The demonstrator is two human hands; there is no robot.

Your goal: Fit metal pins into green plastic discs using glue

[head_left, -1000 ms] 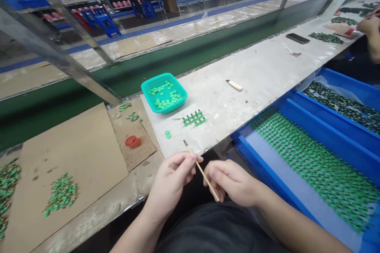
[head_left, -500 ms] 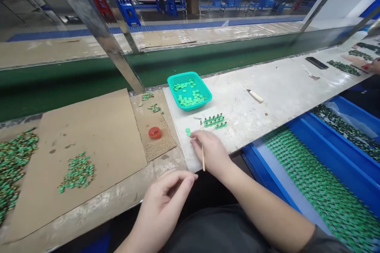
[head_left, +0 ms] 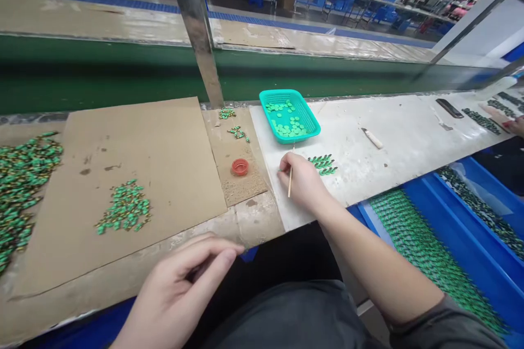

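My right hand (head_left: 305, 181) is closed around a thin wooden stick that looks like a small brush (head_left: 290, 182), its fingertips low over the white sheet (head_left: 273, 166). What lies under those fingers is hidden. Just right of it stand short rows of small green pieces with dark tips (head_left: 322, 164). My left hand (head_left: 186, 278) hovers in front of the bench edge, thumb and forefinger pinched together; I cannot make out anything between them. Beyond the right hand sits a turquoise basket (head_left: 317, 130) of flat green discs (head_left: 290, 128). A red cap (head_left: 239, 167) lies to the left.
Green-and-gold bead-like pieces form a small pile (head_left: 125, 207) on cardboard (head_left: 172, 147), with a larger heap (head_left: 24, 191) further left. A white-handled knife (head_left: 372, 138) and a dark phone-like object (head_left: 449, 108) lie rightward. Blue trays (head_left: 466, 245) stand below right; another person's hand (head_left: 516, 126) works beyond.
The view has swung left, so the bench sits further right in it. My left hand has drawn leftward, away from the right one. My right hand now covers where two loose green discs lay.
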